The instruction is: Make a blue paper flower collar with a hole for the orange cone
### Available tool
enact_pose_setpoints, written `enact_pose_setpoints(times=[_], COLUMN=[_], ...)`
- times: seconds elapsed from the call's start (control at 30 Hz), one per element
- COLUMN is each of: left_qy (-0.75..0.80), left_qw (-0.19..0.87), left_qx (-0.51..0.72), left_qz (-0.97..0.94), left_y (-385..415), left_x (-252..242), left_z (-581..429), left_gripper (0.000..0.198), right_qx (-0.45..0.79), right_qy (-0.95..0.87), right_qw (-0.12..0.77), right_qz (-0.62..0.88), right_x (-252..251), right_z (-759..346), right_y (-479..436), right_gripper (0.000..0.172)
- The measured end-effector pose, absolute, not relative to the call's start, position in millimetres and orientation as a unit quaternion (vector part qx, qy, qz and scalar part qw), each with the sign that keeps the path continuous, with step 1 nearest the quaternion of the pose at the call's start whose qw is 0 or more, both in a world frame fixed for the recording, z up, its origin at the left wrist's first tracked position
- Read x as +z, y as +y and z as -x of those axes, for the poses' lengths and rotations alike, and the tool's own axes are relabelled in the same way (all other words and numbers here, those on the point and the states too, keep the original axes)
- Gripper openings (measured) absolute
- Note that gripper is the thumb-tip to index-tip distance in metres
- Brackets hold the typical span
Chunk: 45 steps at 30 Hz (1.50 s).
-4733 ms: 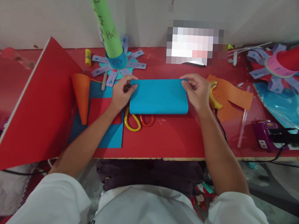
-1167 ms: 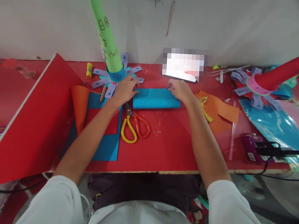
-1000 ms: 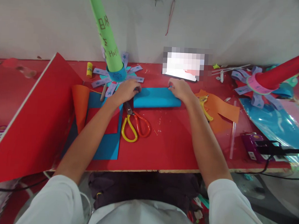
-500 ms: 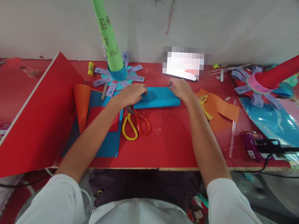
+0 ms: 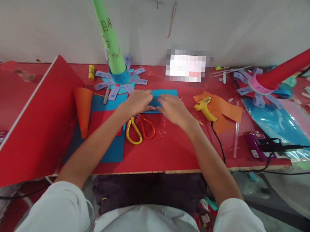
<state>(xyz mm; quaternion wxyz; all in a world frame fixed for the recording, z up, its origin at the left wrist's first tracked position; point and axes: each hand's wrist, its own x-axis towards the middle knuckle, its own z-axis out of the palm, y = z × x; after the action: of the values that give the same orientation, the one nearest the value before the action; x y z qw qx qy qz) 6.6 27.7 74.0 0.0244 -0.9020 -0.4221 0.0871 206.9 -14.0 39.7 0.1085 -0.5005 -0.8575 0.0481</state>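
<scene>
A folded sheet of blue paper (image 5: 169,93) lies on the red table, its middle and front partly hidden under my hands. My left hand (image 5: 139,102) has its curled fingers on the left part of the paper. Close beside it, my right hand (image 5: 174,109) bends its fingers onto the paper near the middle, thumb low. Just in front of my left hand are scissors (image 5: 141,129) with one yellow and one red handle; their blades are out of sight. A red sheet (image 5: 103,118) on a larger blue sheet (image 5: 111,151) lies under my left forearm.
An orange paper cone (image 5: 83,108) leans by an upright red board (image 5: 42,124). Behind stand a green paper tube (image 5: 109,41) and a glue stick (image 5: 91,72). To the right are a yellow glue gun (image 5: 206,108) with its cord, orange paper (image 5: 229,113) and a purple power strip (image 5: 254,143).
My right hand has moved left and nearer to me, from the paper's right end towards my left hand. The glue gun behind that forearm is now uncovered. My left hand has barely shifted.
</scene>
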Motion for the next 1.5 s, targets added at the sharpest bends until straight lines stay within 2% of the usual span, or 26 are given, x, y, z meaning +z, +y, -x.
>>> enact_pose_setpoints(times=[0.17, 0.37, 0.67, 0.87, 0.97, 1.1, 1.27, 1.4, 1.5], left_qy=[-0.422, -0.420, -0.407, -0.400, -0.403, -0.411, -0.420, -0.429, -0.421], left_qw=[0.041, 0.056, 0.052, 0.053, 0.050, 0.048, 0.043, 0.059, 0.097], left_qx=[0.099, 0.112, 0.123, 0.122, 0.120, 0.120, 0.118, 0.121, 0.118], left_qz=[0.900, 0.899, 0.904, 0.907, 0.906, 0.902, 0.899, 0.893, 0.894], left_y=[19, 17, 20, 19, 18, 16, 10, -11, -37], left_x=[79, 78, 76, 76, 76, 78, 80, 76, 69], left_z=[-11, -13, -9, -9, -10, -12, -14, -23, -34], left_gripper=[0.043, 0.049, 0.056, 0.058, 0.056, 0.054, 0.048, 0.032, 0.047], right_qx=[0.091, 0.101, 0.094, 0.054, 0.031, 0.053, 0.087, 0.078, 0.072], right_qy=[-0.857, -0.847, -0.809, -0.802, -0.795, -0.823, -0.835, -0.840, -0.842], right_qw=[0.080, 0.095, 0.089, 0.059, 0.067, 0.128, 0.123, 0.117, 0.112], right_qz=[0.501, 0.513, 0.573, 0.592, 0.602, 0.551, 0.529, 0.525, 0.524], right_x=[6, -4, -8, 19, 23, 6, -19, -23, -21], right_z=[-195, -214, -262, -252, -231, -206, -204, -208, -207], right_y=[-44, -66, -102, -73, -35, 9, 29, 28, 27], right_gripper=[0.069, 0.078, 0.074, 0.049, 0.046, 0.054, 0.063, 0.065, 0.065])
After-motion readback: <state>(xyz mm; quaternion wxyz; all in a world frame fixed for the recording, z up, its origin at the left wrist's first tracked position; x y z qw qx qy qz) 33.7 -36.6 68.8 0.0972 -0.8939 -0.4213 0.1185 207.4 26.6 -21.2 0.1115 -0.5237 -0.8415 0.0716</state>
